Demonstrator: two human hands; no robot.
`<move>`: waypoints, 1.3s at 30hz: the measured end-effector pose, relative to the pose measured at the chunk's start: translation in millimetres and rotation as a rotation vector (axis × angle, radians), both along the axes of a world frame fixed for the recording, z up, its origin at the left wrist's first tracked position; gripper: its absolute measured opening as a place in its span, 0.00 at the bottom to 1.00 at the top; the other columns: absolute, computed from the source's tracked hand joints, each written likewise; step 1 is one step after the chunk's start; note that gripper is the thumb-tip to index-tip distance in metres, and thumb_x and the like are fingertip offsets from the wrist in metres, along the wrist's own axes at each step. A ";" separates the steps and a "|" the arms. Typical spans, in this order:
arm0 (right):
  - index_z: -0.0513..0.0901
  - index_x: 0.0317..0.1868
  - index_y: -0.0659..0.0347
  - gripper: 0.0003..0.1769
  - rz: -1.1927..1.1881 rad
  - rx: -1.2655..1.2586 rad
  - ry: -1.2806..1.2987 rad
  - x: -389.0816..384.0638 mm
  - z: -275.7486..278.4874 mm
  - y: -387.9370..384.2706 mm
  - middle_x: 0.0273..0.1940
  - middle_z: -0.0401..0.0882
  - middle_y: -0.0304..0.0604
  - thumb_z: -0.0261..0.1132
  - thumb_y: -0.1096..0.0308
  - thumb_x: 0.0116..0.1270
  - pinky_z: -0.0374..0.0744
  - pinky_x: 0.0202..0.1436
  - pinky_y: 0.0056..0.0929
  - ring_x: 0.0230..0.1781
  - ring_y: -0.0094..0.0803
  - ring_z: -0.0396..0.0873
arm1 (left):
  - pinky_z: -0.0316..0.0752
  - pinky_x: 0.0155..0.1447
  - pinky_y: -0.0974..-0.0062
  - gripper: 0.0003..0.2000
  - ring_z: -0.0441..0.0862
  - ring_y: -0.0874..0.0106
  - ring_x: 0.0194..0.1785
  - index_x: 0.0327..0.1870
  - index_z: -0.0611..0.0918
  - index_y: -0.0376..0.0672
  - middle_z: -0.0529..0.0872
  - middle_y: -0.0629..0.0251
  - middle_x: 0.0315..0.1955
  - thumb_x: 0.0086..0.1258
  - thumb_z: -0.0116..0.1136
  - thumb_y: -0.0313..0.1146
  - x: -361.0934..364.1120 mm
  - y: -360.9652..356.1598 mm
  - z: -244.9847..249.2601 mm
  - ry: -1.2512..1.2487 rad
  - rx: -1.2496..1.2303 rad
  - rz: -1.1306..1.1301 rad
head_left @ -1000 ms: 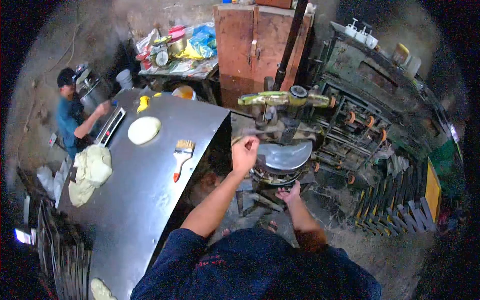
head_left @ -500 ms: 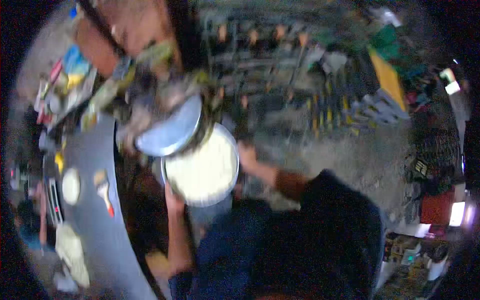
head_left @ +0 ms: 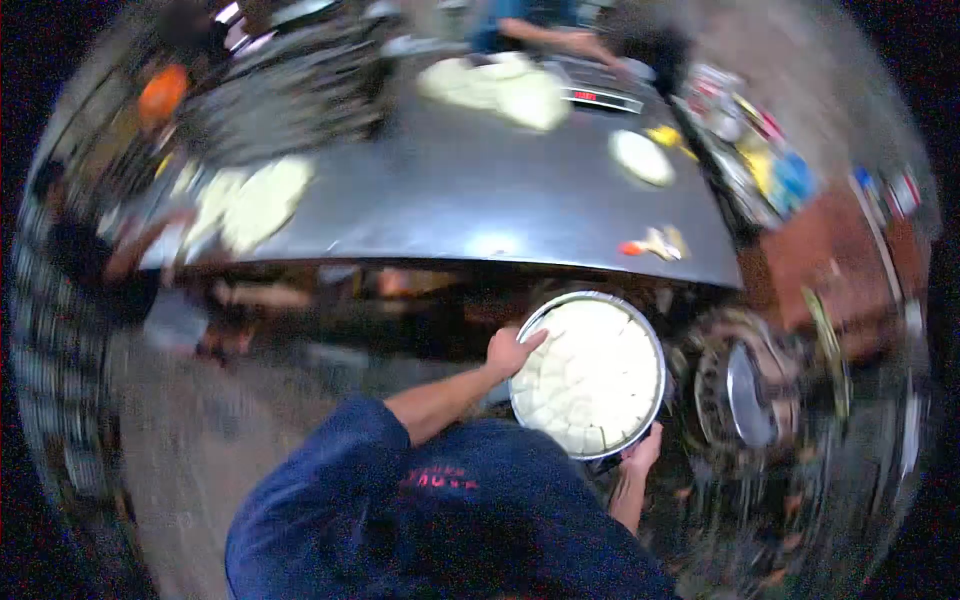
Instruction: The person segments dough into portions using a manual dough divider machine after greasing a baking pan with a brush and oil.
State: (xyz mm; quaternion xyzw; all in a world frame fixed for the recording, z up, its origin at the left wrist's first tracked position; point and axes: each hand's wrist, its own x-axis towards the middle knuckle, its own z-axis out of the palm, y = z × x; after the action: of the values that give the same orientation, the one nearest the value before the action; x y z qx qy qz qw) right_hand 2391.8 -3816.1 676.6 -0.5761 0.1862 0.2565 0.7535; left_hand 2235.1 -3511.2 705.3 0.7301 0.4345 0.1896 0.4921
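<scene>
A round metal pan (head_left: 661, 395) full of pale, dough-like pieces (head_left: 590, 375) is held in front of my body, level with my waist. My left hand (head_left: 513, 352) grips its left side, with the thumb over the rim. At the lower right, my right hand (head_left: 645, 450) holds the pan's side; its fingers are partly hidden beneath. Just beyond the pan runs a long metal table (head_left: 400, 200).
On the table are flattened dough (head_left: 265, 203), a dough heap (head_left: 500, 88), a dough round (head_left: 642, 158), a digital scale (head_left: 600, 97) and a brush (head_left: 657, 246). A metal bowl (head_left: 750, 395) sits to the right. Co-workers' arms (head_left: 560, 38) show at the table's far side and left end.
My view has swung round, so the table that was on the left now lies ahead. The metal bowl is now to the right. Both hands still hold the pan.
</scene>
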 end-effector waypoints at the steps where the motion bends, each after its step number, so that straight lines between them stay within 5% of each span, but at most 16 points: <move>1: 0.80 0.49 0.59 0.25 0.102 -0.002 -0.039 -4.2 21.9 -3.9 0.39 0.83 0.41 0.60 0.47 0.62 0.81 0.30 0.27 0.33 0.33 0.83 | 0.77 0.40 0.64 0.29 0.84 0.60 0.31 0.33 0.85 0.35 0.86 0.50 0.27 0.59 0.61 0.60 -27.2 -15.4 20.5 -0.034 -0.005 0.095; 4: 0.79 0.49 0.55 0.26 0.211 -0.017 -0.126 -34.9 95.7 6.2 0.36 0.82 0.38 0.63 0.45 0.58 0.75 0.31 0.19 0.30 0.30 0.81 | 0.77 0.41 0.63 0.33 0.85 0.58 0.33 0.30 0.85 0.35 0.85 0.50 0.26 0.56 0.59 0.66 -98.2 -57.1 25.2 -0.204 -0.121 0.369; 7: 0.79 0.44 0.56 0.21 0.402 0.022 -0.072 -38.6 160.2 2.5 0.36 0.83 0.38 0.65 0.50 0.59 0.73 0.34 0.18 0.31 0.28 0.80 | 0.76 0.38 0.70 0.30 0.82 0.72 0.32 0.34 0.85 0.32 0.86 0.57 0.26 0.60 0.61 0.61 -131.9 -96.2 55.7 -0.289 -0.266 0.512; 10: 0.76 0.27 0.54 0.11 0.557 0.124 -0.205 -26.3 221.7 7.0 0.16 0.66 0.27 0.66 0.59 0.61 0.55 0.13 0.18 0.11 0.16 0.60 | 0.76 0.40 0.72 0.28 0.81 0.75 0.34 0.40 0.85 0.33 0.86 0.60 0.32 0.61 0.63 0.57 -144.6 -135.4 99.5 -0.346 -0.326 0.628; 12: 0.66 0.20 0.47 0.19 0.639 0.085 -0.408 -20.0 272.1 35.5 0.11 0.56 0.24 0.68 0.57 0.60 0.49 0.11 0.19 0.08 0.15 0.51 | 0.76 0.42 0.72 0.29 0.81 0.75 0.37 0.46 0.83 0.31 0.86 0.60 0.37 0.62 0.64 0.55 -133.2 -151.8 133.6 -0.504 -0.320 0.761; 18: 0.72 0.25 0.52 0.12 0.868 0.327 -0.571 -28.2 364.7 179.6 0.15 0.59 0.24 0.68 0.67 0.61 0.49 0.13 0.17 0.12 0.12 0.54 | 0.75 0.48 0.73 0.30 0.81 0.73 0.42 0.49 0.81 0.31 0.85 0.59 0.42 0.65 0.60 0.56 -119.1 -17.4 149.4 -0.736 -0.378 0.865; 20: 0.74 0.23 0.55 0.12 0.957 0.328 -0.790 -37.5 360.0 215.7 0.18 0.66 0.25 0.70 0.67 0.60 0.55 0.16 0.17 0.14 0.12 0.60 | 0.75 0.51 0.58 0.38 0.76 0.60 0.55 0.67 0.64 0.35 0.74 0.51 0.58 0.68 0.52 0.60 -121.4 15.6 162.4 -0.453 -0.400 0.790; 24: 0.74 0.19 0.59 0.18 1.104 0.313 -1.516 -71.6 308.9 304.1 0.16 0.72 0.38 0.73 0.60 0.55 0.66 0.19 0.23 0.15 0.22 0.67 | 0.67 0.57 0.40 0.37 0.66 0.54 0.64 0.70 0.59 0.46 0.59 0.60 0.70 0.70 0.40 0.65 -121.8 90.6 180.5 -1.045 -0.529 0.781; 26: 0.73 0.18 0.60 0.20 1.193 0.233 -1.562 -86.8 290.8 325.7 0.14 0.71 0.44 0.73 0.58 0.52 0.68 0.17 0.28 0.12 0.28 0.69 | 0.70 0.57 0.45 0.34 0.72 0.56 0.58 0.67 0.65 0.43 0.69 0.59 0.63 0.69 0.45 0.61 -117.6 89.0 230.2 -1.238 -0.655 1.055; 28: 0.70 0.15 0.61 0.21 1.274 0.378 -1.422 -99.7 269.1 349.9 0.12 0.65 0.39 0.73 0.62 0.53 0.63 0.16 0.27 0.15 0.18 0.62 | 0.71 0.58 0.49 0.29 0.76 0.58 0.54 0.61 0.71 0.38 0.78 0.58 0.54 0.69 0.49 0.55 -148.9 123.0 153.9 -1.463 -0.556 0.909; 29: 0.71 0.15 0.59 0.20 1.252 0.452 -1.698 -100.7 251.7 364.8 0.14 0.69 0.41 0.72 0.61 0.53 0.66 0.16 0.28 0.13 0.21 0.67 | 0.71 0.59 0.52 0.22 0.79 0.60 0.50 0.55 0.74 0.36 0.82 0.58 0.48 0.70 0.49 0.46 -161.2 127.6 130.3 -1.419 -0.264 0.958; 30: 0.73 0.16 0.56 0.19 1.277 0.544 -1.696 -105.9 247.6 372.7 0.14 0.71 0.41 0.70 0.58 0.56 0.68 0.17 0.32 0.12 0.29 0.71 | 0.66 0.67 0.53 0.22 0.73 0.57 0.58 0.61 0.69 0.38 0.73 0.53 0.60 0.75 0.36 0.43 -165.2 133.3 134.8 -1.318 -0.325 1.103; 31: 0.73 0.17 0.53 0.18 1.319 0.641 -1.729 -108.1 227.3 384.6 0.14 0.72 0.41 0.66 0.56 0.58 0.70 0.18 0.34 0.14 0.34 0.74 | 0.63 0.69 0.53 0.24 0.68 0.54 0.64 0.65 0.67 0.36 0.68 0.49 0.64 0.74 0.33 0.41 -163.8 135.0 150.4 -1.489 -0.524 0.667; 32: 0.72 0.19 0.53 0.15 1.335 0.584 -1.880 -105.1 223.1 386.9 0.14 0.72 0.40 0.64 0.58 0.59 0.71 0.18 0.35 0.14 0.35 0.74 | 0.61 0.71 0.54 0.25 0.64 0.52 0.68 0.68 0.64 0.35 0.64 0.48 0.68 0.73 0.30 0.39 -146.4 124.1 178.3 -1.420 -0.639 0.606; 36: 0.71 0.22 0.55 0.13 1.432 0.645 -1.948 -111.4 162.5 402.6 0.13 0.71 0.39 0.62 0.62 0.60 0.73 0.17 0.37 0.14 0.36 0.75 | 0.57 0.73 0.56 0.27 0.63 0.56 0.69 0.68 0.64 0.37 0.65 0.50 0.67 0.75 0.31 0.45 -191.9 150.2 56.4 -1.280 -0.528 1.050; 39: 0.71 0.22 0.55 0.13 1.566 0.522 -1.968 -112.2 128.9 405.9 0.13 0.71 0.41 0.65 0.61 0.57 0.74 0.19 0.39 0.15 0.39 0.76 | 0.53 0.74 0.56 0.29 0.60 0.56 0.71 0.70 0.62 0.39 0.63 0.53 0.69 0.76 0.26 0.50 -200.5 150.0 37.5 -1.336 -0.577 0.997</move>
State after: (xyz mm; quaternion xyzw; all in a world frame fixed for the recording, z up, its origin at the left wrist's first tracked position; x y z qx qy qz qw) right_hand 2279.6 -3410.1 805.5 -0.3134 -0.8880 0.1260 0.3120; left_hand 2034.6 -3361.2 742.8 0.0392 0.3549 0.6526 0.6684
